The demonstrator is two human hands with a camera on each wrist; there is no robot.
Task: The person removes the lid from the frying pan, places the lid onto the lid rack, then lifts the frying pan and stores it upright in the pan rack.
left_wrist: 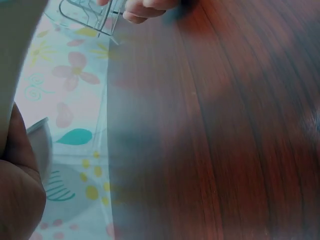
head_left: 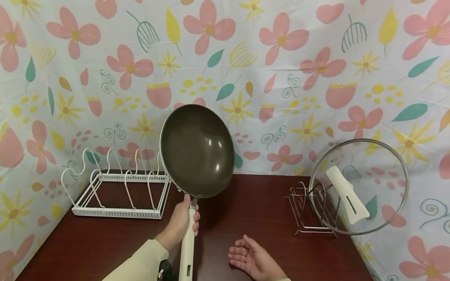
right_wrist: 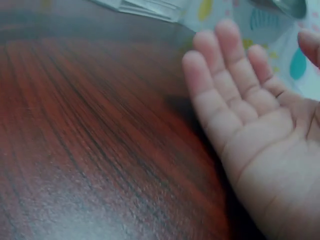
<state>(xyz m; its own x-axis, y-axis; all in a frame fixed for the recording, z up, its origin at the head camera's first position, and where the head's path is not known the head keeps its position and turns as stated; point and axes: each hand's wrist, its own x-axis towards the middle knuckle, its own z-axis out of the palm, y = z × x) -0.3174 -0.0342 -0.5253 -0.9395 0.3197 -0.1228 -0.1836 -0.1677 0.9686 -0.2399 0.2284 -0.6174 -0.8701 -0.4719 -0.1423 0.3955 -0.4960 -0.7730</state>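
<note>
My left hand (head_left: 178,222) grips the cream handle of a frying pan (head_left: 197,151) near where it joins the pan. The pan is raised and tilted, its dark brown inside facing the head camera. In the left wrist view the left hand (left_wrist: 20,185) is at the left edge, with part of the pan's pale outer side (left_wrist: 41,147) beyond it. My right hand (head_left: 256,261) is over the table to the right of the pan handle, holding nothing. The right wrist view shows its palm and loosely extended fingers (right_wrist: 240,75).
A white wire rack (head_left: 117,214) stands at the back left of the dark red wooden table (head_left: 237,208). At the right, a small metal rack (head_left: 301,210) carries a glass lid (head_left: 389,190) with a cream handle, standing on edge. A flowered cloth (head_left: 238,38) hangs behind.
</note>
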